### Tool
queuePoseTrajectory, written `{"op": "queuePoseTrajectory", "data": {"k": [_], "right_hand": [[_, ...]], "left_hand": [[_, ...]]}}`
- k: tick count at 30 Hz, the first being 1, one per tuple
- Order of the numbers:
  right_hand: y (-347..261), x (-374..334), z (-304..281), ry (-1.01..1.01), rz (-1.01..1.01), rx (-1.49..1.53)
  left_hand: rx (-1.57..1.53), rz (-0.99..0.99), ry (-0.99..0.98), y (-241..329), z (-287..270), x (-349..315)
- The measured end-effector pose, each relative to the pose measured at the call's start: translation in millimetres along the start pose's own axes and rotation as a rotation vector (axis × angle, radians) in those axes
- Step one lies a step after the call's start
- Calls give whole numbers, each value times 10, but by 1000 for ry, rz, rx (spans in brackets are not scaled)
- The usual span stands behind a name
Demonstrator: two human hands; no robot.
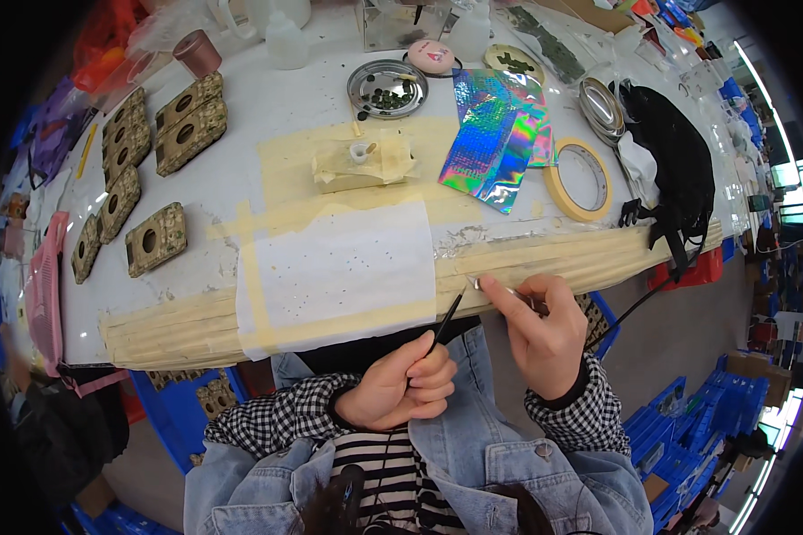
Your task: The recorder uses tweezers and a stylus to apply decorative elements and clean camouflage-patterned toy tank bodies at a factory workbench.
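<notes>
My left hand (401, 382) is closed around a slim black stick-like tool (447, 319), its thin end pointing up and away from me. To the right, my right hand (544, 334) pinches a slim shiny metal tool (516, 292), mostly covered by the fingers, so its kind is unclear. The two tool tips come close together over the taped front edge of the table (509, 259); whether they touch, I cannot tell. Left of them lies a white paper sheet (330, 267), taped down and dotted with tiny specks.
Several camouflage-patterned blocks with round holes (156, 239) lie at the left. Beyond the paper are a tape-wrapped block (366, 169) with a small cup and a round metal dish (355, 94) of dark bits. Shiny holographic sheets (486, 134), a tape roll (553, 183) and a black bag (687, 160) lie right.
</notes>
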State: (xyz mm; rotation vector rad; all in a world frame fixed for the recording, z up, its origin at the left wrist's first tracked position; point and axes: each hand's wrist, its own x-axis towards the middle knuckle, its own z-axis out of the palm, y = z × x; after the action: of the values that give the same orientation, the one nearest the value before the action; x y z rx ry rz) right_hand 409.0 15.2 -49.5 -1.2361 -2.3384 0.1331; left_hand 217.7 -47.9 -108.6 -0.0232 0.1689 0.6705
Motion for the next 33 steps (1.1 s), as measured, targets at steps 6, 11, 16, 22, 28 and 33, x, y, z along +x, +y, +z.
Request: {"op": "queuePoseTrajectory", "data": {"k": [6,11,16,22,28,33], "right_hand": [[17,-19,-9,65,-8,132],[-2,-5,20,23,-40,107],[-26,32,44,13,7,36],[-40,6,-2,9,-7,131],[-95,41,17,-23,46,27],[-87,-2,9,-17,-15,129]], "left_hand": [[68,-72,17,10,-11,-3],[20,-68,-8,13,27,-18],[89,-38,37,10,50,-15],[137,8,14,-11,34,-16],[244,114,25,-57,18,32],[159,94,13,-67,31,43]]}}
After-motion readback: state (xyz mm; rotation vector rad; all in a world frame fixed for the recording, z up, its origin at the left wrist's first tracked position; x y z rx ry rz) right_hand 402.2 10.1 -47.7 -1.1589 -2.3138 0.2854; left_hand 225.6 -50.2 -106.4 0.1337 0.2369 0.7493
